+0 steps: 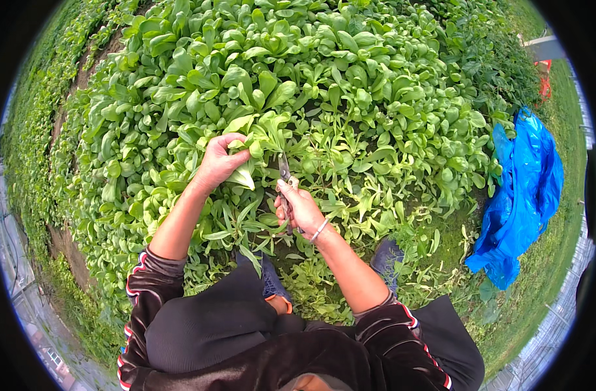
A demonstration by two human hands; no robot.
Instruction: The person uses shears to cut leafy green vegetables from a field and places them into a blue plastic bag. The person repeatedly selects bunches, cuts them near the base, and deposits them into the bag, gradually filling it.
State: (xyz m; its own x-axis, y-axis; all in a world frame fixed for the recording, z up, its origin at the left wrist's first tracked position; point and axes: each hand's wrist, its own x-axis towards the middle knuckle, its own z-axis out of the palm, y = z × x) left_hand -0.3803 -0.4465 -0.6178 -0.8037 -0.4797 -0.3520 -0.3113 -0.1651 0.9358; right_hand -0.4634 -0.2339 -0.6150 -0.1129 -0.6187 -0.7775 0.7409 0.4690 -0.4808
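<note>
My left hand (220,162) grips a bunch of cut leafy greens (244,177), their pale ends and leaves showing around the thumb and fingers. In my right hand (300,207) is a pair of pruning shears (285,168), held by the handles with the blades pointing away from me. The blade tips meet the base of a light green leafy plant (273,134) just right of my left hand; leaves partly hide them, so I cannot tell whether the blades are closed. Dense leafy green plants (259,88) spread out beyond both hands.
A crumpled blue plastic bag (520,195) lies on the right beside the grass. Loose trimmed leaves (371,212) are scattered right of my hands. A narrow-leaved plant (239,225) stands near my shoes (276,278). Bare soil (70,254) runs along the left.
</note>
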